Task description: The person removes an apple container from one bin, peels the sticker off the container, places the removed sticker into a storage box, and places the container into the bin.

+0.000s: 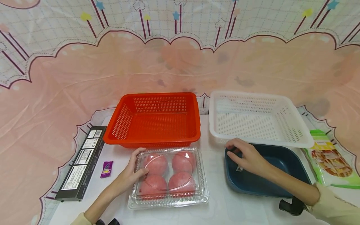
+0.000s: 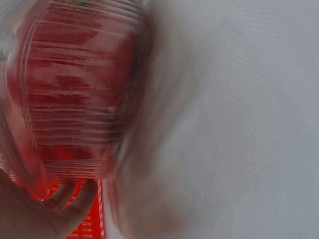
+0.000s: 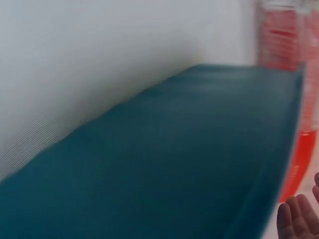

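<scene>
In the head view, my left hand grips the upper left corner of a clear plastic clamshell box, thumb on the lid and fingers along the side. Several round red fruits show through the lid. The left wrist view has the box's ribbed wall close up, with fingertips at its end. My right hand is over the left part of a dark blue basin, fingers relaxed and loosely bent. A small pale item lies in the basin below it; its kind is unclear.
A red basket and a white basket stand behind. At left lie a long black box with white labels and a small purple packet. A green and yellow food bag lies right of the basin.
</scene>
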`<state>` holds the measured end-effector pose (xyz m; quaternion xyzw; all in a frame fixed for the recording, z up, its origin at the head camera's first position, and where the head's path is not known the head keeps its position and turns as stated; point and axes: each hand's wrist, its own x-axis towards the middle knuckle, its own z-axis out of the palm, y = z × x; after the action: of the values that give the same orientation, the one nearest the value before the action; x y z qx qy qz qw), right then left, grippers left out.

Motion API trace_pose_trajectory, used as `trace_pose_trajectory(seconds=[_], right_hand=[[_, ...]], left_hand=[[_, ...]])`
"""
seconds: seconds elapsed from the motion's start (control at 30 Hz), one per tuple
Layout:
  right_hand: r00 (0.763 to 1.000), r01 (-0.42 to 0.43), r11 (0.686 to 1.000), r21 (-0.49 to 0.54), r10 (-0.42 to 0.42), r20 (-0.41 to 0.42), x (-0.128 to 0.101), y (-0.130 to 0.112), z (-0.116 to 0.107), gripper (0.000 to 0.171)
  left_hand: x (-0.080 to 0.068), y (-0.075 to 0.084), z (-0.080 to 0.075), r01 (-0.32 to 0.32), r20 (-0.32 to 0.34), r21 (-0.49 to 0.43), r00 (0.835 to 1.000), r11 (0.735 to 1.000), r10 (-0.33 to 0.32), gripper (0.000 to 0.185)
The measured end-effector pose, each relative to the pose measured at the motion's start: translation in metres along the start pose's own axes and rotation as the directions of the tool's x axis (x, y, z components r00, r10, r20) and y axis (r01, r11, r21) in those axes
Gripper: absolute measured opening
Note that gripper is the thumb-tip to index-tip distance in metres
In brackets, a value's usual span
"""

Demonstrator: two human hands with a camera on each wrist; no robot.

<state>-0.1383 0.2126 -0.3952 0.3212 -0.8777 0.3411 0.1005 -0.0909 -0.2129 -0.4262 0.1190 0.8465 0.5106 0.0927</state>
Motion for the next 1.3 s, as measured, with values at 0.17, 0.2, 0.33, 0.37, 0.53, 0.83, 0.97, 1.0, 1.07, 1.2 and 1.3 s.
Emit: trace_pose_trajectory(seconds=[0.17,0.2,0.33,0.37,0.53,0.83,0.97,1.0,1.07,1.2,1.3], right_hand=[[0.998,-0.014,0.992,0.126,0.021,-0.059,0.012,-0.018,0.010,0.028],[0.997,-0.017,0.988,0.151,0.027,-0.068,0.014,-0.022,0.013,0.028],[0.992,-0.099,0.966,0.238,0.114,-0.049,0.024,-0.039,0.028,0.028],[0.988,-0.138,0.956,0.261,0.151,-0.031,0.026,-0.043,0.033,0.028],[0.938,-0.338,0.851,0.401,0.341,0.066,0.030,-0.058,0.056,0.039],[0.837,-0.532,0.676,0.509,0.511,0.195,0.030,-0.075,0.089,0.055],[0.798,-0.580,0.600,0.552,0.554,0.236,0.028,-0.079,0.096,0.055],[0.794,-0.580,0.581,0.570,0.559,0.239,0.028,-0.079,0.099,0.055],[0.793,-0.573,0.550,0.608,0.558,0.243,0.027,-0.080,0.103,0.054],[0.816,-0.520,0.523,0.676,0.538,0.211,0.027,-0.080,0.112,0.053],[0.823,-0.493,0.511,0.704,0.536,0.187,0.028,-0.080,0.116,0.052]], left_hand=[[0.000,0.000,-0.002,-0.019,-0.011,0.006,1.000,1.000,0.019,0.064],[0.000,0.000,-0.002,-0.021,-0.012,0.005,1.000,1.000,0.021,0.064],[0.001,0.001,-0.001,-0.032,-0.012,-0.001,0.999,0.999,0.032,0.064],[0.001,0.001,-0.001,-0.033,-0.010,-0.003,0.999,0.999,0.033,0.064],[0.001,0.001,0.001,-0.029,-0.011,-0.013,1.000,0.999,0.029,0.064],[-0.001,0.003,0.005,-0.045,-0.039,-0.049,0.998,0.998,0.043,0.064],[-0.001,0.003,0.007,-0.052,-0.047,-0.090,0.998,0.995,0.048,0.064],[-0.001,0.003,0.007,-0.054,-0.047,-0.100,0.998,0.994,0.049,0.064],[-0.001,0.003,0.007,-0.056,-0.050,-0.113,0.997,0.992,0.051,0.066],[-0.001,0.003,0.009,-0.039,-0.055,-0.129,0.998,0.991,0.032,0.069],[-0.001,0.004,0.009,-0.020,-0.058,-0.128,0.998,0.992,0.013,0.069]])
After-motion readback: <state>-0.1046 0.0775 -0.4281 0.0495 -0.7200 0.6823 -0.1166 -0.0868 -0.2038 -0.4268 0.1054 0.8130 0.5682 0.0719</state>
